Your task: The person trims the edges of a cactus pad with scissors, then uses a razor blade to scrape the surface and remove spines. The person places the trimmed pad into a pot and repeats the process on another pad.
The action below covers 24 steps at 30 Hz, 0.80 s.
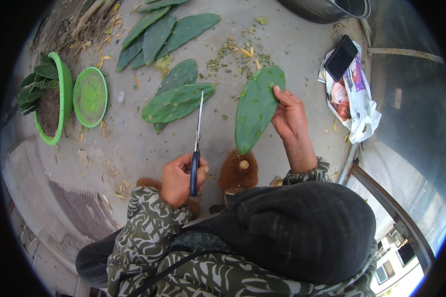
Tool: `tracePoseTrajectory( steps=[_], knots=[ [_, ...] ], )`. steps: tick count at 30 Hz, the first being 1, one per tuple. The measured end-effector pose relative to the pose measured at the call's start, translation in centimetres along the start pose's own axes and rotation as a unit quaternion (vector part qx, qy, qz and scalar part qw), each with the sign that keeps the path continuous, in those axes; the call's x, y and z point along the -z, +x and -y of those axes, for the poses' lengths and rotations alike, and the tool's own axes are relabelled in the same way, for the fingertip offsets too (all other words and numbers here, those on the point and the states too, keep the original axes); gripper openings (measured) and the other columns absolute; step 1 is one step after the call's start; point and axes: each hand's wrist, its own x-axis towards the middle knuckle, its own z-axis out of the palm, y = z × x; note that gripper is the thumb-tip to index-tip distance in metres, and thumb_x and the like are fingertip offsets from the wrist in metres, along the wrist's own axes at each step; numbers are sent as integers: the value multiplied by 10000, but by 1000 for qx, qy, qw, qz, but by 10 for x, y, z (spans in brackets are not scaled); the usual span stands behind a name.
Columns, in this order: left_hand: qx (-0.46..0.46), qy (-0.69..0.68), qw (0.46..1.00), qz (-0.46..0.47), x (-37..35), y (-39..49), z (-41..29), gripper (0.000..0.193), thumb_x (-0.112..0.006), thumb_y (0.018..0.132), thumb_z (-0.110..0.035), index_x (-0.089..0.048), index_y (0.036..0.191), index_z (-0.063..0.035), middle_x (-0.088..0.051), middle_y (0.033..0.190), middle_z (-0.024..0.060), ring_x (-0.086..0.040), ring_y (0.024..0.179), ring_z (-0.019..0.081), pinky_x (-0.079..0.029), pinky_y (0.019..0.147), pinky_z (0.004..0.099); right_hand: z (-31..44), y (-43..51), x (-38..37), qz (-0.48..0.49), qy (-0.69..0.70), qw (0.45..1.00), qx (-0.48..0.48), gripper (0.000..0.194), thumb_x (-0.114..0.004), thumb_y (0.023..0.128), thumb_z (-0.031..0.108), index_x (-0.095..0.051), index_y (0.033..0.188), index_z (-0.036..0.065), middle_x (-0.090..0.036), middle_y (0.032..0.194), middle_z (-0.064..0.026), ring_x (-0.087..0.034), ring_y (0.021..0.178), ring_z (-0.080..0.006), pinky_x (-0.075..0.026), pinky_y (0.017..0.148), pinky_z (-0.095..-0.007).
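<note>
My right hand point(290, 113) grips a flat green cactus pad point(259, 105) by its right edge, thumb on its face. The pad is tilted, its narrow end low, above a brown slipper. In my left hand point(182, 178) is a pair of scissors point(198, 144), blades upward and seemingly together, with a dark handle. Beyond the blade tips lies another cactus pad point(174, 102) on the concrete floor, overlapping a second one point(182, 74). Small green bits point(221, 55) are scattered past the held pad.
More pads point(160, 37) lie heaped at the top left. At left are a green pot point(65, 96) with a cactus and a green saucer point(90, 97). A phone point(341, 57) rests on a plastic bag point(360, 115) at right, near a metal rail. A dark metal vessel point(319, 10) stands at the top.
</note>
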Motion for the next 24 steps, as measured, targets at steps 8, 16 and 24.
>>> tracePoseTrajectory(
  steps=[8, 16, 24],
  knots=[
    [-63, -125, 990, 8, -14, 7, -10, 186, -670, 872, -21, -602, 1030, 49, -683, 911, 156, -647, 649, 163, -505, 579, 251, -6, 0, 3, 12, 25, 1000, -10, 193, -583, 953, 82, -608, 1098, -44, -675, 1068, -122, -658, 962, -208, -540, 886, -361],
    [-9, -169, 985, 35, -21, 7, -19, 226, -653, 911, -154, -590, 1026, 29, -676, 935, 187, -685, 717, 237, -531, 667, 326, -19, -6, -7, 85, 86, 993, 16, 231, -620, 944, 135, -604, 1137, 9, -660, 1123, -109, -637, 1025, -211, -507, 952, -390],
    [-22, -137, 989, 46, -26, 4, -21, 204, -675, 891, -126, -571, 997, 14, -647, 871, 111, -657, 683, 206, -529, 656, 313, -36, 3, -21, 461, 178, 869, 38, 200, -688, 890, 222, -642, 1042, 100, -541, 865, -40, -479, 899, -157, -429, 921, -385]
  ],
)
